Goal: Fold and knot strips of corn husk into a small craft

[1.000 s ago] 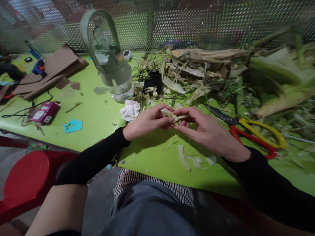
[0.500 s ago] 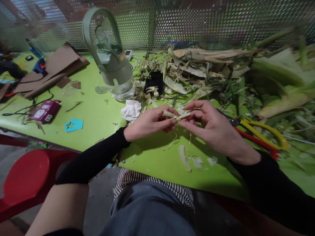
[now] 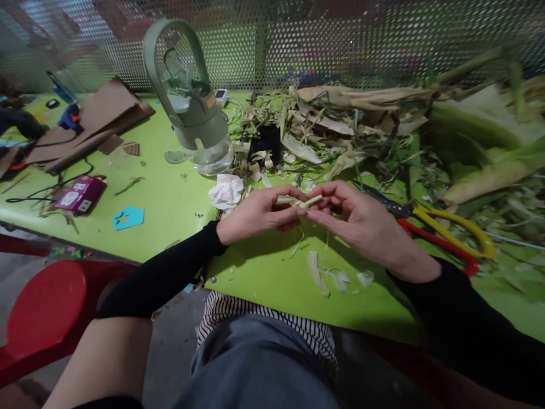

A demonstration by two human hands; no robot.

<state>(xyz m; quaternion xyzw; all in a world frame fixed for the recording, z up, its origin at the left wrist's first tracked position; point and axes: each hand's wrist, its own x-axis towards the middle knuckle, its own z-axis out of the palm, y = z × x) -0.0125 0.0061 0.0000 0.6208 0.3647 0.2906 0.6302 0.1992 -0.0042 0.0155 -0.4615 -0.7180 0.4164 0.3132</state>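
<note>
A small pale corn husk piece, pinched or tied in at its middle, is held between both hands above the green table. My left hand grips it with thumb and fingers from the left. From the right, my right hand has thumb and fingertips closed at its other end. The two thumbs almost meet at the narrow middle. Thin strands hang below the fingers. Husk scraps lie on the table just under the hands. Scissors with one yellow and one red handle lie beside my right hand.
A heap of corn husks spreads across the back and right. A phone lies among scraps. A water bottle and a crumpled tissue stand left of it. Further left are a purple box, blue paper, cardboard and a red stool.
My right hand has shifted slightly left and its fingers have curled in closer around the husk piece. My left hand stays nearly in place.
</note>
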